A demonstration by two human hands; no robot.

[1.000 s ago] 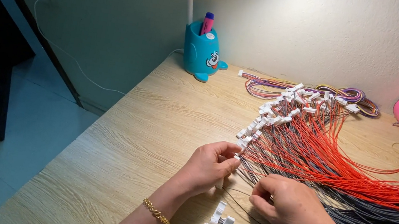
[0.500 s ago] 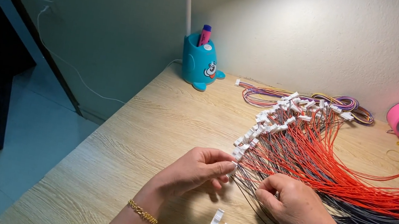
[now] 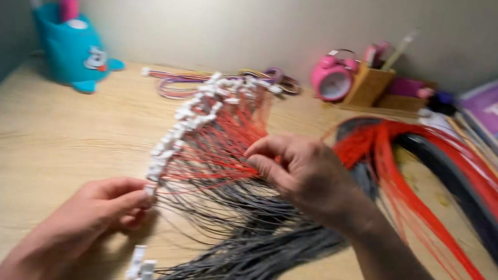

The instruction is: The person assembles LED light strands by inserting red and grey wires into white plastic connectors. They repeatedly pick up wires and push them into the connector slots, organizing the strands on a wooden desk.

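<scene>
Two hands are working over a fan of thin wires on the wooden tabletop (image 3: 28,145). Nearest, the left hand (image 3: 87,217) is pinching one white connector (image 3: 151,190) at the near end of the connector row (image 3: 189,120), seemingly to steady it. Just beyond, the right hand (image 3: 304,172) is pressing curled fingers into the red wires (image 3: 221,149), apparently separating strands above the grey wires (image 3: 244,252). Wires are running lengthwise from the connectors rightward, their row slanting away. Farther back are standing a teal pen holder (image 3: 73,49) and a pink alarm clock (image 3: 332,76).
</scene>
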